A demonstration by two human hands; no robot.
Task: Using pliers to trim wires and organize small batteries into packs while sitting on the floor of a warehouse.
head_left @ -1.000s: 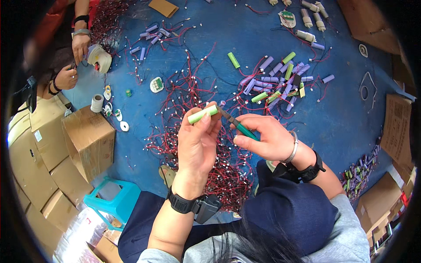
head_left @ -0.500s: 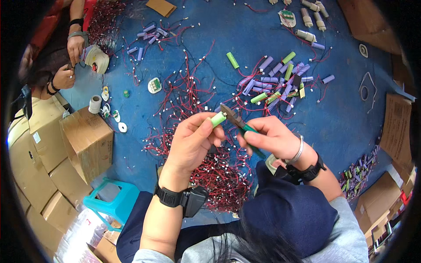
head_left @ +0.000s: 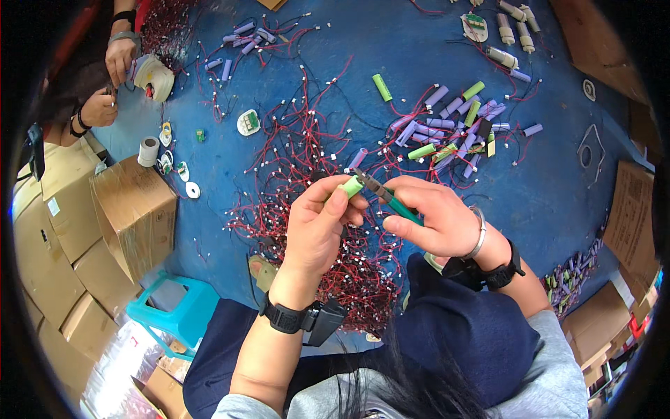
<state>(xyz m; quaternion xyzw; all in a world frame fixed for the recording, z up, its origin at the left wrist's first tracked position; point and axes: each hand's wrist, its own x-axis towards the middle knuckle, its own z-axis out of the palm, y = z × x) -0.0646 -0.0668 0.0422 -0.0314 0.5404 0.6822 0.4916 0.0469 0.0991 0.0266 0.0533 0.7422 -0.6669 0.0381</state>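
Between the thumb and fingers of my left hand (head_left: 317, 220) is a green cylindrical battery cell (head_left: 352, 186), one end pointing up and to the right. My right hand (head_left: 436, 218) grips green-handled pliers (head_left: 399, 204). Their dark metal jaws reach the exposed end of the cell; whether they pinch anything there is too small to tell. Just beyond the jaws lies a purple battery cell (head_left: 358, 158). Beneath both hands spreads a dense heap of red and black wires with small white connectors (head_left: 359, 279).
Purple and green cells with wires (head_left: 447, 133) lie beyond my right hand. A cardboard box (head_left: 136, 213) and a turquoise stool (head_left: 171, 311) stand at left. At the far left, another person's hands (head_left: 105, 105) work beside a white object (head_left: 153, 78). White cylindrical parts (head_left: 506, 31) lie far right.
My left hand has shifted slightly right with the cell. My right hand has turned, its fingers now stretching further over the plier handles. The whole view has moved a little.
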